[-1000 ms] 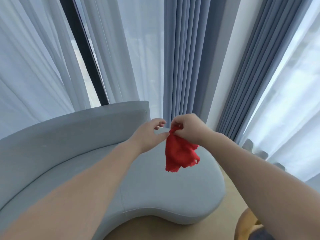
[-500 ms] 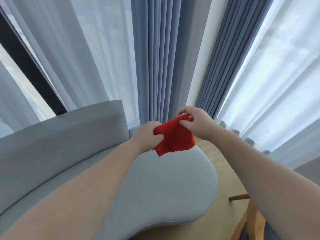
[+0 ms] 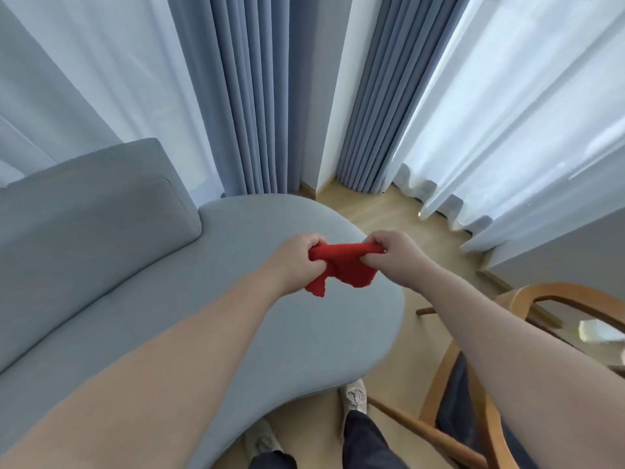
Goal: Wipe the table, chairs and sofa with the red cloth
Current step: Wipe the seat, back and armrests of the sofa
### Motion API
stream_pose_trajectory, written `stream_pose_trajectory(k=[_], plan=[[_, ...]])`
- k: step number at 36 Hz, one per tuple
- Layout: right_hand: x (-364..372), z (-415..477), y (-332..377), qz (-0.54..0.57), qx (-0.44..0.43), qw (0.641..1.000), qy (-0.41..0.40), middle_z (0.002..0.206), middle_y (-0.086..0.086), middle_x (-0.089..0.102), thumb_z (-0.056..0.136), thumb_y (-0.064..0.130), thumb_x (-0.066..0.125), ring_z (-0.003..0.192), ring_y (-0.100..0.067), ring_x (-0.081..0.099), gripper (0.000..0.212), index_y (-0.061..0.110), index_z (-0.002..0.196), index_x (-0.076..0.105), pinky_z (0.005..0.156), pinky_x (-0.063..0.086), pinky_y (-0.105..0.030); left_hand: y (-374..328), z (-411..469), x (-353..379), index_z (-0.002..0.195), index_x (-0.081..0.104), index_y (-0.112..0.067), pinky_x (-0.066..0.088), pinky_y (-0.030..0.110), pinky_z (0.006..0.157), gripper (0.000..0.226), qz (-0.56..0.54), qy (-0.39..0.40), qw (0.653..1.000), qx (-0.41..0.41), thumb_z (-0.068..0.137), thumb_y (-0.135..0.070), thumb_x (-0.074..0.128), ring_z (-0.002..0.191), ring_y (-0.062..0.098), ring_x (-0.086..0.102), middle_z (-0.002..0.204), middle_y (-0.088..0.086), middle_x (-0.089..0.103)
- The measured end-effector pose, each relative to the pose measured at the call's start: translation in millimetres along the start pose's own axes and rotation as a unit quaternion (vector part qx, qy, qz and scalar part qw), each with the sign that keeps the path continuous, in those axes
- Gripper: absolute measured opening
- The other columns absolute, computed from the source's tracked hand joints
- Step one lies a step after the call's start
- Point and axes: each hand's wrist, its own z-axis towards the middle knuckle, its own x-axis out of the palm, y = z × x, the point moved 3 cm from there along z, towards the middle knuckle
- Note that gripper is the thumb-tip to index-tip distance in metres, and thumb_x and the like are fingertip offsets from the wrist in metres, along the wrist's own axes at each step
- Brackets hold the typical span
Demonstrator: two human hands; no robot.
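At the bottom edge, two pale shoes (image 3: pixel 353 397) stand on the wood floor (image 3: pixel 382 214) below dark trouser legs, just beside the rounded front edge of the sofa (image 3: pixel 270 333). To the right of them is a wooden chair (image 3: pixel 558 293) with a curved arm and a dark seat; a pale thing past it at the right edge is too blurred to tell. Two bare forearms reach forward over the sofa seat. The left hand (image 3: pixel 294 262) and the right hand (image 3: pixel 394 253) are side by side with fingers curled, each gripping one end of the cloth (image 3: pixel 341 265). The cloth is red and bunched; its top edge is pulled into a band between the two hands, and the rest hangs down below them in folds. It is held in the air above the far right end of the grey seat, and I cannot tell whether its lowest corner touches the seat. Farther left, the backrest (image 3: pixel 94 225) rises along the rear of the seat and ends in a rounded corner. Behind the sofa hang blue drapes (image 3: pixel 257 96), a white strip of wall (image 3: pixel 334 96) parts them, and sheer curtains (image 3: pixel 507 113) fall on both sides, those on the right reaching the floor.
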Motion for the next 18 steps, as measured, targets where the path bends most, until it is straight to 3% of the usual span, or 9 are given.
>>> stream_pose_trajectory(k=[3,9,12,15,18], plan=[[6,22,-24,0.024,0.003,1.0,0.008,0.072,-0.003,0.068,0.079,0.005,0.055,0.062,-0.012,0.065,0.014,0.017,0.08,0.061,0.055,0.047,-0.023,23,25,18,0.088,0.061,-0.025,0.056,0.033,0.062,0.017,0.047,-0.005,0.999,-0.017,0.081,-0.011,0.054,0.066,0.018,0.065,0.074,-0.003,0.066],[21,69,-86,0.003,0.01,1.0,0.026,0.074,0.011,0.065,0.082,0.011,0.054,0.066,-0.01,0.063,0.02,0.03,0.081,0.06,0.057,0.048,-0.022,62,78,66,0.095,0.06,-0.025,0.053,0.034,0.072,0.019,0.075,-0.001,0.996,-0.057,0.082,-0.013,0.053,0.078,0.018,0.062,0.08,-0.007,0.062],[20,93,-116,-0.001,0.02,1.0,0.018,0.075,0.011,0.063,0.086,0.009,0.054,0.066,-0.011,0.062,0.018,0.026,0.086,0.06,0.051,0.047,-0.016,79,108,86,0.105,0.06,-0.024,0.048,0.029,0.075,0.024,0.116,0.002,0.992,-0.057,0.084,-0.016,0.052,0.09,0.019,0.06,0.096,-0.003,0.064],[16,118,-143,-0.022,0.031,0.999,0.0,0.081,0.005,0.065,0.089,0.014,0.052,0.072,-0.019,0.065,0.016,0.025,0.096,0.061,0.055,0.054,-0.028,100,136,100,0.123,0.056,-0.019,0.044,0.031,0.092,0.035,0.156,-0.005,0.985,-0.067,0.088,-0.017,0.05,0.112,0.019,0.055,0.123,0.001,0.059],[15,147,-169,-0.044,0.045,0.998,-0.023,0.08,0.006,0.067,0.09,0.017,0.05,0.066,-0.015,0.066,0.016,0.027,0.1,0.059,0.046,0.049,-0.027,125,153,109,0.133,0.049,-0.018,0.04,0.034,0.101,0.041,0.204,0.011,0.976,-0.081,0.091,-0.016,0.047,0.124,0.018,0.047,0.138,0.001,0.049]])
